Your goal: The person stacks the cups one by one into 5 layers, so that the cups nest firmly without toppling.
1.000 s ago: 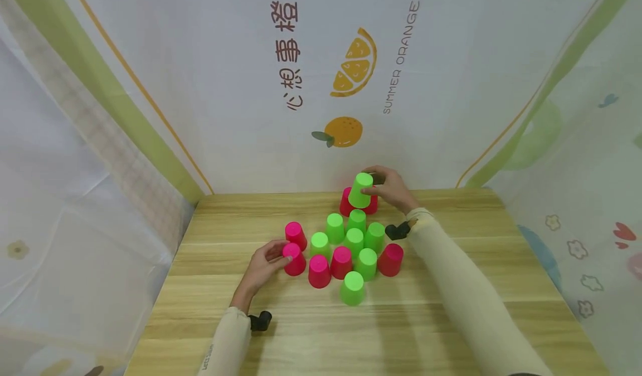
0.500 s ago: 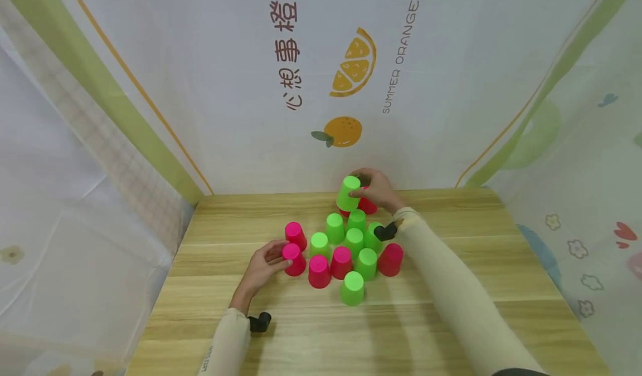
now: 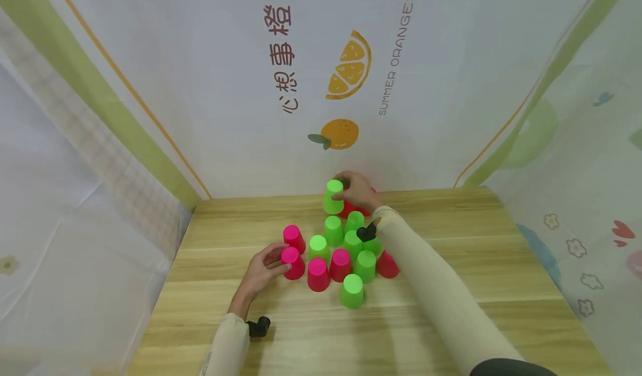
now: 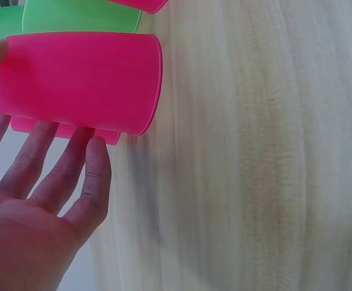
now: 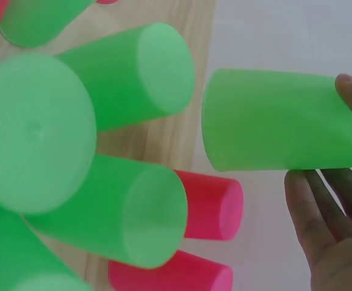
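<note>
Near the back edge, my right hand (image 3: 360, 191) grips an upside-down green plastic cup (image 3: 332, 200) between thumb and fingers; in the right wrist view this green cup (image 5: 273, 121) stands off the other cups. Just right of it, two pink cups (image 3: 348, 208) are partly hidden by the hand. At the cluster's left side, my left hand (image 3: 262, 271) holds an upside-down pink cup (image 3: 292, 265) between thumb and fingers. The left wrist view shows the fingertips along this pink cup (image 4: 79, 79), with another pink cup behind it.
Several upside-down green cups (image 3: 353, 292) and pink cups (image 3: 318, 276) crowd the middle of the wooden table (image 3: 301, 337). A white printed curtain (image 3: 241, 142) rises behind the back edge, with more cloth on both sides.
My right hand has carried the green cup leftward past the two back pink cups. My left hand has stayed at its pink cup. The head view has shifted slightly.
</note>
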A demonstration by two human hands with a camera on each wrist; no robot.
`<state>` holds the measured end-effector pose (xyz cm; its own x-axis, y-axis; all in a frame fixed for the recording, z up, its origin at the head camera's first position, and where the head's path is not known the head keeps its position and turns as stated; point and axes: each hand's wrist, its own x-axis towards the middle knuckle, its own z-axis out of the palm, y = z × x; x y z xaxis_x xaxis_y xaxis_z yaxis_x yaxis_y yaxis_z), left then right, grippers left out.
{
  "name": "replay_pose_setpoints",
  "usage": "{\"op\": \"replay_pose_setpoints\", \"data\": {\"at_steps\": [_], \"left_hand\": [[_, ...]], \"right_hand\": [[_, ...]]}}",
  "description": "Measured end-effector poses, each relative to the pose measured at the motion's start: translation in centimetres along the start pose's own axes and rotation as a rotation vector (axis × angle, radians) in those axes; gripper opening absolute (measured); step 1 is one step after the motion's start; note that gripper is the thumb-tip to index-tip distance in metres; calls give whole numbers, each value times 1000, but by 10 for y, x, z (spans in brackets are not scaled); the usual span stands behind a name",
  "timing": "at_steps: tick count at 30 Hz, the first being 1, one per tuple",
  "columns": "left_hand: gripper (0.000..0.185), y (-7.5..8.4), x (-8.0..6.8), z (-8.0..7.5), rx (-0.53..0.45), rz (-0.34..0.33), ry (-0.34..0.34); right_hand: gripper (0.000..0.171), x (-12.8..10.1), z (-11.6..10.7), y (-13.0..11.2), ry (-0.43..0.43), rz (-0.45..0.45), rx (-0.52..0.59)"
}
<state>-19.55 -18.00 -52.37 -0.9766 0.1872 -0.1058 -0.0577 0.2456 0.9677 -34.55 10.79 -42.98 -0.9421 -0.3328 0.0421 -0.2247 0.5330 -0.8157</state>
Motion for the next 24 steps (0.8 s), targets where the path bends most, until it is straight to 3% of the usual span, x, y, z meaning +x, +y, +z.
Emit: {"op": "replay_pose_setpoints", "data": {"at_steps": [12,17,24], "left_hand": [[52,2,-3,3,49,11,44],[53,2,-2,2,33,-1,21],[52,1,1,3,25,-13,15]], "right_hand": [[47,9,21,5,-15,67,-56],[47,11,26,8,-3,89,-83],[44,16,31,11,-21,76,-203]]}}
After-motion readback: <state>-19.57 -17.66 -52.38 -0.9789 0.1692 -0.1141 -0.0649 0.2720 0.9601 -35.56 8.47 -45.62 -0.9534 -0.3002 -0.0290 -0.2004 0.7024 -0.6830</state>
